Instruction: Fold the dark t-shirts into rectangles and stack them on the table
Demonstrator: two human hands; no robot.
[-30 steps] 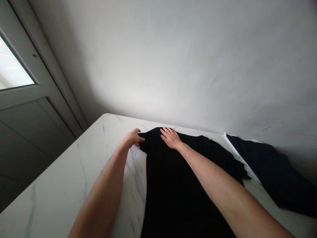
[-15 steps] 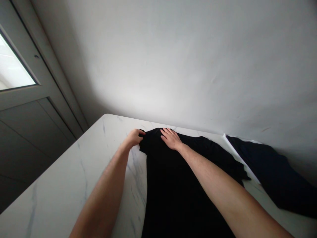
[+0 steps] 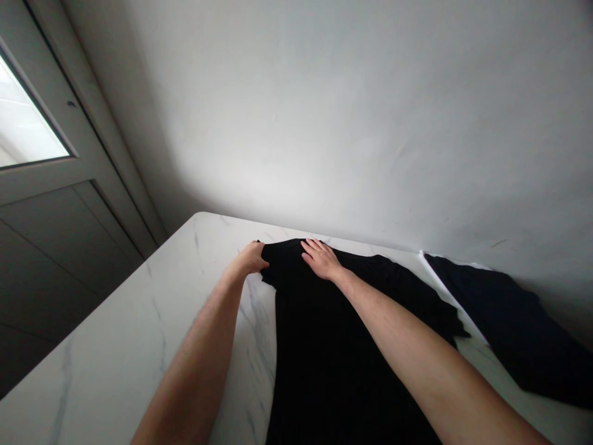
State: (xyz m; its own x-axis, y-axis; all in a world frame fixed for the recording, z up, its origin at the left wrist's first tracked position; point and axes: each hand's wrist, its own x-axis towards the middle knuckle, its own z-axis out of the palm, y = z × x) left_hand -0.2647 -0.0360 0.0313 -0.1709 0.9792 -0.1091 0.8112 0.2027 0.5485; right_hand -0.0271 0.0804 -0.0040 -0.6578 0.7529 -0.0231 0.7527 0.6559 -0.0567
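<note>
A black short-sleeved shirt (image 3: 319, 346) lies spread over the white marbled table (image 3: 185, 309), its collar side toward the wall. At the end of its left sleeve, my left hand (image 3: 252, 257) is closed with the fabric between thumb and fingers; part of the fingers is hidden behind the cloth. My right hand (image 3: 320, 258) rests flat on the shirt near the collar, fingers stretched out and slightly spread. The right forearm crosses over the shirt's right half and hides some of it.
To the right on the table is a dark navy folded cloth (image 3: 519, 321) with a white edge. A pale wall (image 3: 347, 123) rises directly behind the table. At the left stands a grey door (image 3: 50, 222) with a bright glass pane.
My left hand has shifted its hold on the sleeve end, its fingers now more behind the fabric and the sleeve edge drawn slightly outward. My right hand stays in place.
</note>
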